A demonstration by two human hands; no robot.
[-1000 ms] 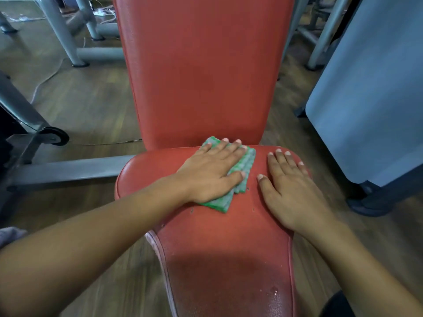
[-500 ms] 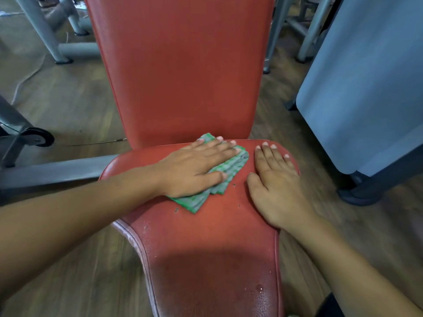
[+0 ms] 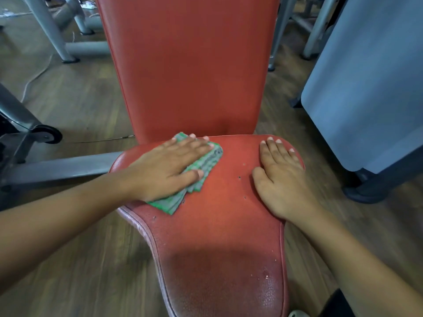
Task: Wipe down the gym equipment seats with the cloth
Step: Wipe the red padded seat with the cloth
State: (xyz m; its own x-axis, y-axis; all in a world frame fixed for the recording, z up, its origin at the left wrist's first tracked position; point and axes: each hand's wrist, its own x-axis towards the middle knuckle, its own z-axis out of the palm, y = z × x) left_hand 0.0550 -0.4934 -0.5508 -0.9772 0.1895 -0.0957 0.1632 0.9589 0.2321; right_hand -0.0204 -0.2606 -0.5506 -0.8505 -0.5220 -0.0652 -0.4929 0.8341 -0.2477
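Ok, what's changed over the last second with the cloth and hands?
The left hand, pressing flat on the green cloth, slid it leftward along the back of the red seat, away from the right hand. Nothing gripped or released. The right hand stayed flat on the seat's right side.

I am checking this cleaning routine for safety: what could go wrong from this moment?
The left hand presses the folded cloth flat without gripping it, so its layers may slide apart. The right hand covers part of the seat, so that patch may go unwiped. Small dark specks on the seat, perhaps nicks, might snag the cloth.
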